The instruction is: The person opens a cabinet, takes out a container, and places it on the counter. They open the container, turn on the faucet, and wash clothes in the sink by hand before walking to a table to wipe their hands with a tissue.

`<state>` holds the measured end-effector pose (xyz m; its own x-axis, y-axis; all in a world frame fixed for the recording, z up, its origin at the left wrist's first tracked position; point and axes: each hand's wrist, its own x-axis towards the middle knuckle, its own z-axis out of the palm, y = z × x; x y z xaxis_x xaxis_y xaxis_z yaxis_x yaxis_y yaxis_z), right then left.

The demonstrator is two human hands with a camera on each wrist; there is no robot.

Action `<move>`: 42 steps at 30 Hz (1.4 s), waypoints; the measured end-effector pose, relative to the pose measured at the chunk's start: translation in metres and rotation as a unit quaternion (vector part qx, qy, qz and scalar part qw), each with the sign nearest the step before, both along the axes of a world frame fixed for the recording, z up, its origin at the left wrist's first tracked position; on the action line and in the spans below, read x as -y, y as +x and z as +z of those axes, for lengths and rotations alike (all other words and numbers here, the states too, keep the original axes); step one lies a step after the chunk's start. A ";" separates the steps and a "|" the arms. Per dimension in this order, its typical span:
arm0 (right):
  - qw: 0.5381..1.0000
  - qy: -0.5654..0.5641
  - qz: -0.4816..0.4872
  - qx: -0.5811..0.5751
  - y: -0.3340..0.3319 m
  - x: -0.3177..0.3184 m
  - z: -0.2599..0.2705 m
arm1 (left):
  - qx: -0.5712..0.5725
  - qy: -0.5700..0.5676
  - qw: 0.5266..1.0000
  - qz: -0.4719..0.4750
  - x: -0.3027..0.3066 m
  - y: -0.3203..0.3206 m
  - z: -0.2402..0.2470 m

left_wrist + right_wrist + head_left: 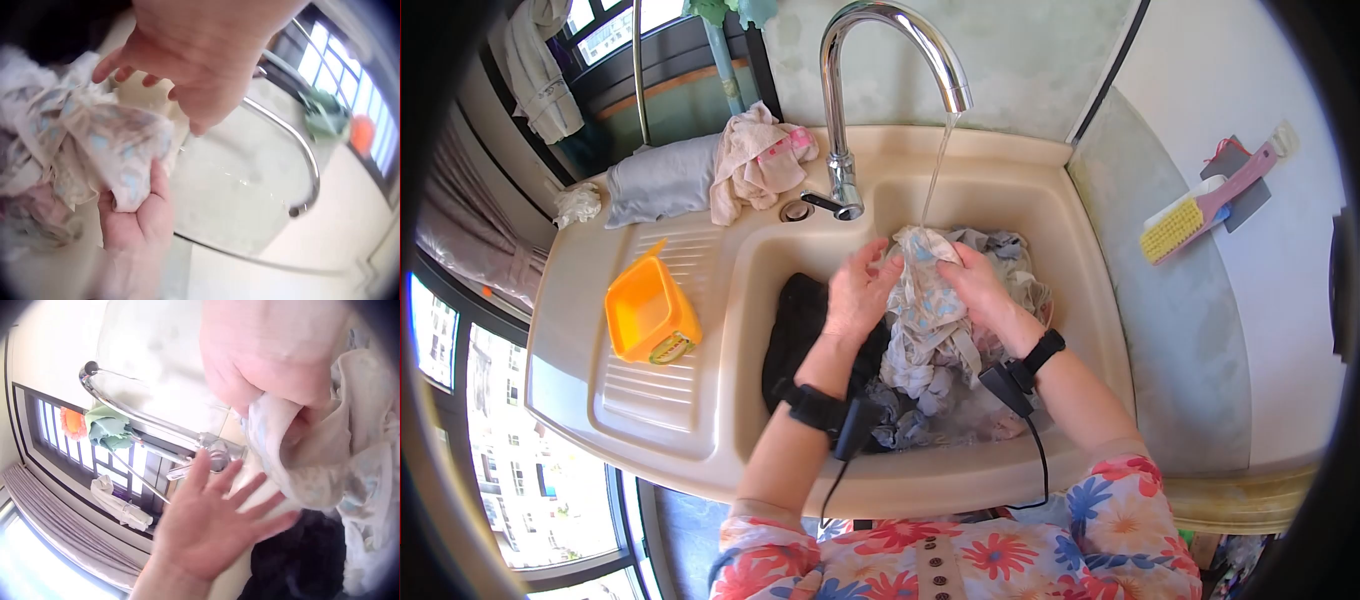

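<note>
Under the running faucet, a white garment with a pale blue print hangs over the wet laundry in the sink. My right hand grips its edge, thumb on top, as the left wrist view shows. Water falls onto the upper part of the cloth. On the other side, my left hand is beside the garment; in the right wrist view this left hand has its fingers spread, with nothing held. Beneath both hands lie grey and white clothes, and a black garment lies at the basin's left.
On the ribbed drainboard at the left stands an orange plastic container. A grey cloth and a pink cloth rest along the back ledge. A yellow-bristled brush hangs on the right wall.
</note>
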<state>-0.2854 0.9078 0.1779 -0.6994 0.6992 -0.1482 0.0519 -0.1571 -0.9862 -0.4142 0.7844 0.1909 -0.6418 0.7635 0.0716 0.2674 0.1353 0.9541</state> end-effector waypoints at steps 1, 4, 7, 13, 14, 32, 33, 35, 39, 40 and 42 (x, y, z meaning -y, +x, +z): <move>0.999 -0.029 -0.008 -0.041 -0.005 0.007 0.010 | 0.174 0.015 0.984 0.027 -0.004 0.011 -0.004; 0.995 -0.010 -0.020 -0.097 -0.019 0.037 0.033 | 0.464 -0.050 0.881 0.073 -0.011 0.023 -0.004; 0.963 0.269 0.028 -0.017 -0.028 0.062 0.010 | 0.660 0.181 0.728 -0.047 -0.015 0.023 -0.048; 0.858 0.465 0.025 0.219 -0.034 0.043 -0.027 | 0.618 0.169 0.762 0.093 -0.018 0.042 -0.069; 0.846 0.480 -0.005 0.233 -0.035 0.030 -0.036 | 0.618 0.164 0.761 0.106 -0.017 0.047 -0.066; 0.955 0.158 0.224 0.112 0.016 -0.017 0.018 | 0.420 0.194 0.886 -0.017 0.018 0.009 -0.020; 0.955 0.158 0.226 0.112 0.012 -0.016 0.018 | 0.509 0.249 0.824 0.013 0.013 0.010 -0.036; 0.943 0.222 0.164 0.184 0.003 -0.012 0.017 | 0.564 0.227 0.792 0.051 0.005 0.017 -0.063; 0.932 0.314 0.044 0.173 -0.024 0.027 -0.012 | 0.668 0.201 0.715 0.040 -0.014 0.024 -0.093; 0.885 0.450 0.018 0.121 -0.028 0.049 -0.016 | 0.658 0.187 0.727 0.055 -0.019 0.024 -0.111; 0.863 0.491 0.055 0.106 -0.027 0.082 0.006 | 0.645 0.403 0.647 -0.057 -0.008 0.040 -0.105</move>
<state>-0.3120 0.8263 0.1838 -0.7994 0.4911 0.3461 0.2082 0.7668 -0.6072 -0.3741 0.7919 0.0859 -0.5070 0.8597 -0.0626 -0.8570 -0.4950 0.1434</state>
